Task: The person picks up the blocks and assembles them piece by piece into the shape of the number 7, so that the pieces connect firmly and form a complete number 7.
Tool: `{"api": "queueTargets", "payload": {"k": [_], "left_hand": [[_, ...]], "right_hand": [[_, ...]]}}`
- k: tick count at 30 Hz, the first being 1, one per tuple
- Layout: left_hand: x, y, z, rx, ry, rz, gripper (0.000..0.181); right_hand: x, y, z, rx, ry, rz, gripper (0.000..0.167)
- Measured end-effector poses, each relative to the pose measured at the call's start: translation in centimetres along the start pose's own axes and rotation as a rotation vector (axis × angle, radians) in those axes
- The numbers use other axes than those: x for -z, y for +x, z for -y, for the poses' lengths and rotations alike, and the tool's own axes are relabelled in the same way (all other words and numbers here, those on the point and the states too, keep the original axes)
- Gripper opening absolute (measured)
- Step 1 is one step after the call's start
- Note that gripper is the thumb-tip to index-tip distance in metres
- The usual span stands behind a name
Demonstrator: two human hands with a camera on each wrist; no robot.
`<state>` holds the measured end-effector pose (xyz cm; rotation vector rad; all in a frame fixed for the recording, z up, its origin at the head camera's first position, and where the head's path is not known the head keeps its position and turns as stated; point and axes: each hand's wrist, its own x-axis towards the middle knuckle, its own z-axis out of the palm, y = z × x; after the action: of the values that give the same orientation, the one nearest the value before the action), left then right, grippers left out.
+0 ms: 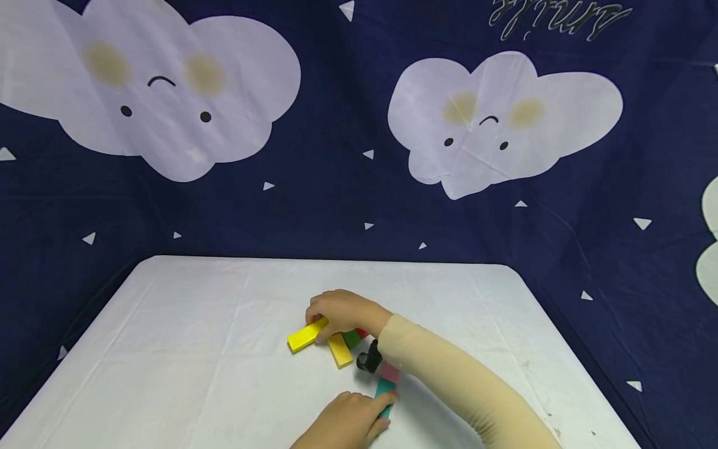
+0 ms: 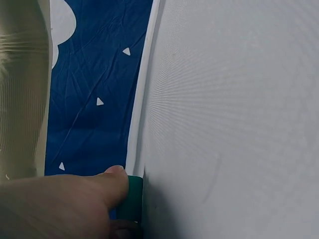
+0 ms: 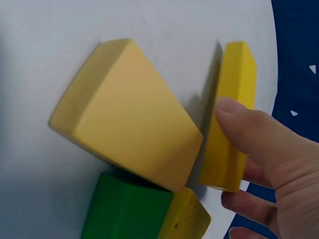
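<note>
Head view: right grip (image 1: 339, 310) pinches yellow rectangular bar (image 1: 303, 337), nine o'clock from green angular block (image 1: 351, 338); left grip (image 1: 349, 418) pinches teal rectangular bar (image 1: 384, 386), five o'clock; laying-out seems part-done, release pending.

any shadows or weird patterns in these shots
Left wrist: a fan of fine moiré-like ripples spreads over the white cloth-covered tabletop, with a dark shadow beside the teal-green rectangular block; right wrist: a soft shadow runs along the bright-yellow rectangular block held by the right hand; head: a faint shadow lies below the beige fabric sleeve.
</note>
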<state>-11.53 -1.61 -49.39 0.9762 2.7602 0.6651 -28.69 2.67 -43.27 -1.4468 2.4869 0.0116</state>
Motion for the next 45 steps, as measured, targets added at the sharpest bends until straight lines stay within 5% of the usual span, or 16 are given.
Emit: {"api": "queueTargets", "payload": {"k": [11, 24, 33, 45], "left_hand": [[0.2, 0.2, -0.1, 0.053, -0.050, 0.048, 0.040], [0.3, 0.5, 0.0, 0.124, -0.060, 0.083, 0.041], [0.3, 0.7, -0.3, 0.167, -0.079, 0.116, 0.039], [0.2, 0.6, -0.2, 0.152, -0.070, 0.102, 0.039]], "right_hand": [[0.7, -1.6, -1.9, -0.070, 0.018, -0.129, 0.031], [-0.2, -5.5, -8.2, -0.406, 0.205, -0.306, 0.032], [-0.9, -8.1, -10.5, -0.651, 0.343, -0.316, 0.036], [-2.4, -9.9, -10.6, -0.795, 0.243, -0.224, 0.034]]}}
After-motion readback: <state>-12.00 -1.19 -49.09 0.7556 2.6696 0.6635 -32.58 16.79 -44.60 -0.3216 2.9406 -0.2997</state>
